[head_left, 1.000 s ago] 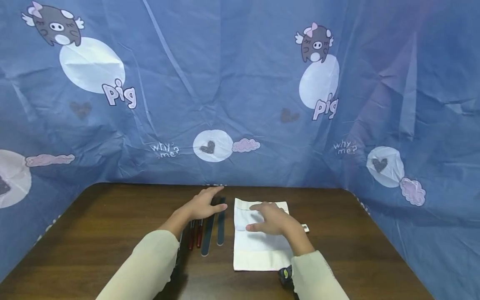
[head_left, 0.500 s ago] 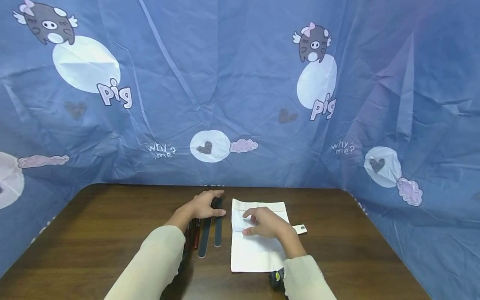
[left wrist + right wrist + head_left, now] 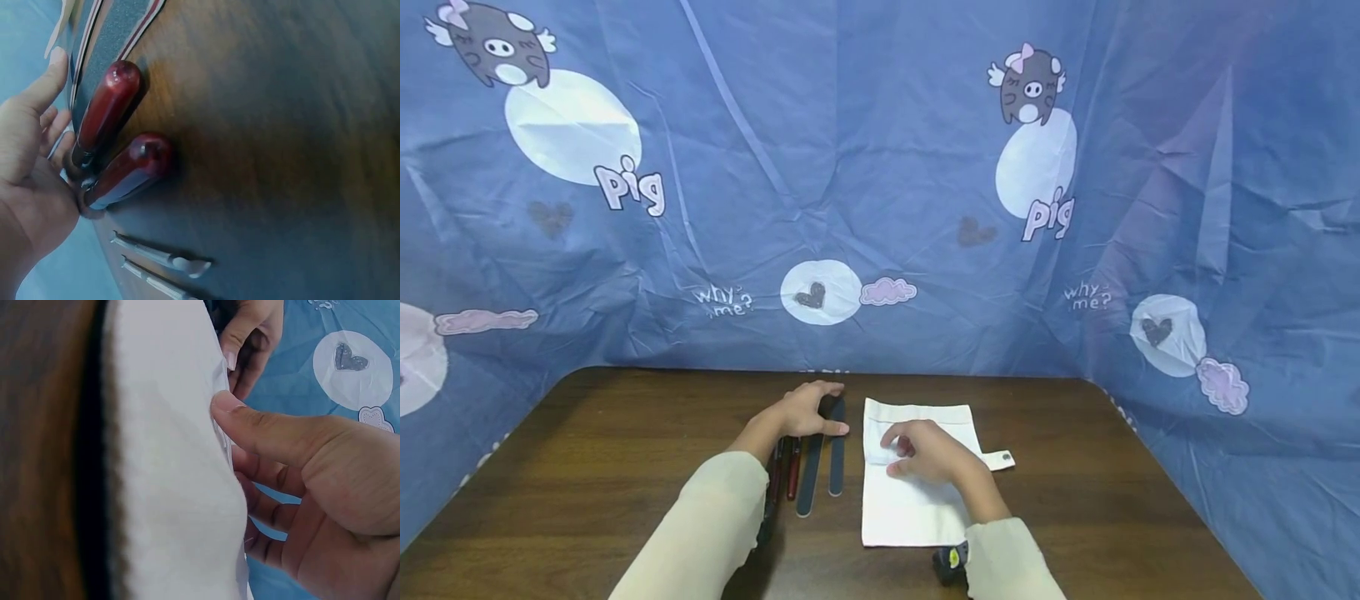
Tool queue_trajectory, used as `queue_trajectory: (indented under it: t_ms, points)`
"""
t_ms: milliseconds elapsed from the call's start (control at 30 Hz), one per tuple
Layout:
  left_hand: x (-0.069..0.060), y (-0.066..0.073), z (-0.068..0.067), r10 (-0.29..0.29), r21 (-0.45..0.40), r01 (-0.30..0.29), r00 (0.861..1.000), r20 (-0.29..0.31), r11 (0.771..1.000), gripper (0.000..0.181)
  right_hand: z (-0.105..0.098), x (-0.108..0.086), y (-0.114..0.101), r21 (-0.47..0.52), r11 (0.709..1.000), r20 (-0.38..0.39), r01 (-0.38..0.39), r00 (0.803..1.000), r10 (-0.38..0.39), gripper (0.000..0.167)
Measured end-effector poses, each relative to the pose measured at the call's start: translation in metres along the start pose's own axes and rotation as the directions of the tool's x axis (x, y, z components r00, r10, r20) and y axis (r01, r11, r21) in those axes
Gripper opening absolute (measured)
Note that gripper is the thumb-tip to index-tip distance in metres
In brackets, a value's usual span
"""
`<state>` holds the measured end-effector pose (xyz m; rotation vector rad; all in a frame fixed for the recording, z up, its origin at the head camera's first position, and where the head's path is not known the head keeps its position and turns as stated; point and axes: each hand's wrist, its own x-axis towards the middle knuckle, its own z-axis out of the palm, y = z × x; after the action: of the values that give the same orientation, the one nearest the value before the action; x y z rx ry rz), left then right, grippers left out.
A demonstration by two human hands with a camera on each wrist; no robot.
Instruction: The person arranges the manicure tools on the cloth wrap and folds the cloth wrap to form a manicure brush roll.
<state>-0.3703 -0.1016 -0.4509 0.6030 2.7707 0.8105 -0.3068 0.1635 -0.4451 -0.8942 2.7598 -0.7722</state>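
Observation:
In the head view, my left hand reaches over the upper ends of two dark nail files, thumb apart from the fingers. Two red-handled tools lie beside the files; the left wrist view shows their handles close to my spread left hand. A flat white cloth pouch lies to the right, under my right hand, whose fingers are bent with a gap to the thumb. Seen from the right wrist, the thumb and fingers of my right hand touch the white cloth.
A strap with a snap sticks out from the pouch's right side. Beside my right sleeve is a small black object with a yellow-green mark. Slim silvery tools lie near the red handles. Patterned blue fabric hangs behind the brown table.
My right hand has moved slightly down and its fingers have bent further over the cloth. My left hand has stayed nearly in place, its fingers a little lower.

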Motion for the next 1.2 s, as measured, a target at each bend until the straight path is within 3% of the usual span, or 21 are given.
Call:
queue_trajectory:
  t_ms: [300, 967, 1200]
  points:
    - [0.0017, 0.0033, -0.0001, -0.008, 0.025, 0.008, 1.000, -0.006, 1.000, 0.084, 0.0046, 0.0012, 0.0035, 0.040, 0.999, -0.005, -0.009, 1.000, 0.009, 0.015]
    - [0.0038, 0.0076, -0.0016, -0.053, 0.074, 0.052, 0.999, 0.011, 0.996, 0.069, 0.0066, -0.0004, 0.0037, 0.114, 0.992, 0.000, -0.055, 0.998, 0.055, 0.013]
    - [0.0074, 0.0083, -0.0057, -0.037, 0.130, 0.031, 0.998, 0.046, 0.991, 0.068, 0.0080, 0.0032, 0.0046, 0.124, 0.991, -0.002, -0.049, 0.999, 0.050, 0.017]
